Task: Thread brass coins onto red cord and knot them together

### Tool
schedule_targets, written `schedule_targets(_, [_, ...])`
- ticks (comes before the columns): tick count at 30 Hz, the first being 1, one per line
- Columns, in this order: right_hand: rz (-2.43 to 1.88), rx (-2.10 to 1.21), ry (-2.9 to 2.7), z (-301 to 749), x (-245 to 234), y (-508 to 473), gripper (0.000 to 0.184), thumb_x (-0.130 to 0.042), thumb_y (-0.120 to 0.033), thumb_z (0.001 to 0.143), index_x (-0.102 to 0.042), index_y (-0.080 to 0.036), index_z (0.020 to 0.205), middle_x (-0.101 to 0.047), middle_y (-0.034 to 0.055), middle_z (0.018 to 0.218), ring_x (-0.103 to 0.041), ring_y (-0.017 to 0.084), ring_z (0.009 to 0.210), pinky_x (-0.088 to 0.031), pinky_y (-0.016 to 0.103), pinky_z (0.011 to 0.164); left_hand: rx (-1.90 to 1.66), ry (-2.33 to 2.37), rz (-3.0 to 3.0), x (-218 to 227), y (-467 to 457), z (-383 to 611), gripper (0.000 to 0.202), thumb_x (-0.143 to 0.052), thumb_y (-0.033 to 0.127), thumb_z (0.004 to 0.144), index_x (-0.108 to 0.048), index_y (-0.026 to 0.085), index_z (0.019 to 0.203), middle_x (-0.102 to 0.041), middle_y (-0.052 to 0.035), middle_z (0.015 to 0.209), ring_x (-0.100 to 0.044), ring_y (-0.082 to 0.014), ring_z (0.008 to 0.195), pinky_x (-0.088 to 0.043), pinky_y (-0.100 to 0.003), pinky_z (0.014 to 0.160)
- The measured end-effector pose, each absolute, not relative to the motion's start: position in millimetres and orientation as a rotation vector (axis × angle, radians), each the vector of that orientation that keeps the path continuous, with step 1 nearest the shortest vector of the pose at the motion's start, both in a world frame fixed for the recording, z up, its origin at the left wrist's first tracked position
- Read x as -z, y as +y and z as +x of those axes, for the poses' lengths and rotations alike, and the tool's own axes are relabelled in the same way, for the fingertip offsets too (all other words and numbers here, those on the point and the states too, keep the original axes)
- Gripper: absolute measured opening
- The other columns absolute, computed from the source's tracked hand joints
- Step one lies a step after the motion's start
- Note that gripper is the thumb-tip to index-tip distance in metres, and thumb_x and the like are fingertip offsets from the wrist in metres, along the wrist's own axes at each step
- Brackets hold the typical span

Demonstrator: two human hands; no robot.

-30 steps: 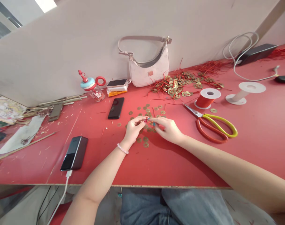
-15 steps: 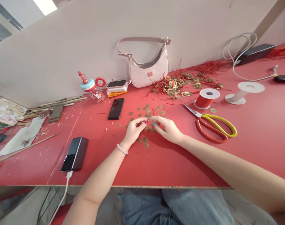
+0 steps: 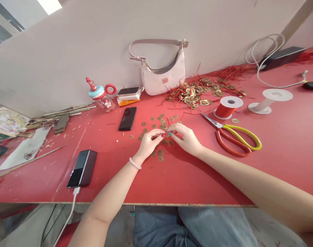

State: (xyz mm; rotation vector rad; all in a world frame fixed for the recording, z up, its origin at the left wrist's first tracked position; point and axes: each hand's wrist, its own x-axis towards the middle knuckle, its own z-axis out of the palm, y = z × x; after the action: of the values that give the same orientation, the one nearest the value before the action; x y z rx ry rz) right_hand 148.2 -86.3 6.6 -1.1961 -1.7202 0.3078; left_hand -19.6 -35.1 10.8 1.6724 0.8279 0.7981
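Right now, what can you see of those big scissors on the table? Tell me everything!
The scissors lie flat on the red table, to the right of the person's right hand, which does not touch them. Their shiny metal blades are shut and point up and left toward the spool of red thread, without reaching it. The two long loop handles look like plastic: one yellow, one red.

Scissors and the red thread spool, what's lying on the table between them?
A single brass coin lies on the red table between the red thread spool and the scissors, touching neither; the head view shows it.
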Motion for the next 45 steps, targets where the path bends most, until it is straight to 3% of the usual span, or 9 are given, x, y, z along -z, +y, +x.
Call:
schedule_targets(6, [-1.213,-0.289,-1.712,148.0,-6.2,-85.8,0.015,-0.046,-0.013,0.083,-0.058,-0.020,0.087,-0.062,0.0035,0.083,-0.058,0.013,0.076,-0.049,0.027,0.070,-0.747,0.899,1.772,-11.3,-37.5,-18.8,0.023,-0.058,0.033,0.078,-0.068,0.016,0.089,-0.066,-0.0032,0.070,-0.050,-0.0087,0.049,-0.043,-0.022,0.049])
schedule_targets(12, [-1.216,-0.272,-1.725,148.4,-5.1,-87.6,0.014,-0.046,-0.014,0.084,-0.058,-0.020,0.087,-0.062,0.0035,0.083,-0.058,0.013,0.078,-0.048,0.027,0.071,-0.762,0.863,1.914,-15.4,-39.6,-19.1,0.017,-0.057,0.024,0.079,-0.069,0.016,0.088,-0.070,-0.0070,0.085,-0.063,-0.0142,0.067,-0.051,-0.025,0.060])
schedule_targets(18, [-1.218,-0.245,-1.723,148.9,-4.4,-86.9,0.013,-0.047,-0.013,0.083,-0.059,-0.019,0.086,-0.062,0.0030,0.081,-0.058,0.012,0.075,-0.048,0.025,0.069,-0.783,0.790,2.095,-15.4,-39.8,-20.6,0.015,-0.057,0.018,0.079,-0.068,0.016,0.089,-0.070,-0.0065,0.090,-0.065,-0.0158,0.079,-0.053,-0.027,0.070])
schedule_targets(37, [-1.371,-0.262,-1.605,150.8,-2.2,-85.1,0.012,-0.051,-0.013,0.077,-0.061,-0.019,0.079,-0.061,0.0018,0.073,-0.056,0.013,0.068,-0.047,0.026,0.064,-0.865,0.575,2.294,-16.7,-44.9,-22.3,0.014,-0.056,0.019,0.081,-0.068,0.018,0.087,-0.069,-0.0052,0.085,-0.064,-0.0141,0.078,-0.053,-0.028,0.073])
schedule_targets(45, [-1.388,-0.235,-1.592,151.2,-0.9,-83.0,0.013,-0.049,-0.014,0.078,-0.061,-0.019,0.078,-0.060,0.0018,0.073,-0.056,0.013,0.067,-0.047,0.026,0.064,-0.878,0.725,2.180,-16.3,-49.0,-20.3,0.014,-0.056,0.025,0.080,-0.066,0.018,0.087,-0.065,-0.0053,0.083,-0.057,-0.0110,0.063,-0.045,-0.023,0.052])
